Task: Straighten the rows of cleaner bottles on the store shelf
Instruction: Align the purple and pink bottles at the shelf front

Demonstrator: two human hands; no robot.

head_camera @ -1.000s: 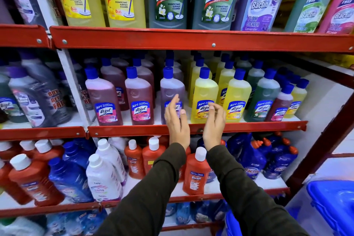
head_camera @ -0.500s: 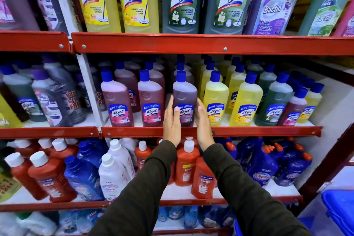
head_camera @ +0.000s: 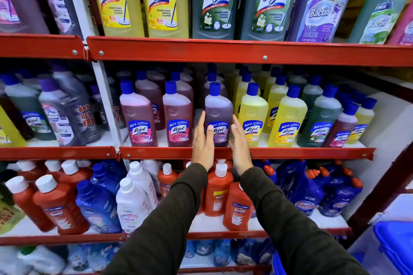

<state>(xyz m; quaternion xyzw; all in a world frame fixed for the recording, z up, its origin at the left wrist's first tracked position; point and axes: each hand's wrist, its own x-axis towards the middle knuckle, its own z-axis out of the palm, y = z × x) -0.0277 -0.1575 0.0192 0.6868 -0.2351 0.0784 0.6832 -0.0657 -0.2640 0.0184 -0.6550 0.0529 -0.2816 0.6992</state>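
Hands frame one purple Lizol bottle (head_camera: 218,116) on the front edge of the middle shelf (head_camera: 245,153), just above the centre of the view. The left hand (head_camera: 203,143) lies flat against the bottle's side at 9 o'clock, fingers straight and pointing up, thumb across the lower part of the label. The right hand (head_camera: 239,143) stands at 3 o'clock of the bottle, palm turned in and fingers extended; whether it presses on the plastic or sits just beside it cannot be told. Neither hand is curled shut: both are open and flat, cupping the bottle between them. Dark sleeves (head_camera: 169,219) run down toward 6 o'clock.

The bottle stands upright with its blue cap on top and heads a row of like bottles going back. At 9 o'clock of it stand two pink Lizol bottles (head_camera: 178,118), side by side at the shelf front. At 3 o'clock the yellow Lizol bottles (head_camera: 253,116) begin, the nearest just beside the right hand, then a green bottle (head_camera: 321,120) farther on. Large Lizol bottles (head_camera: 165,0) line the shelf at 12 o'clock. On the shelf at 6 o'clock, orange Bactin bottles (head_camera: 218,192) with white caps stand behind the forearms.
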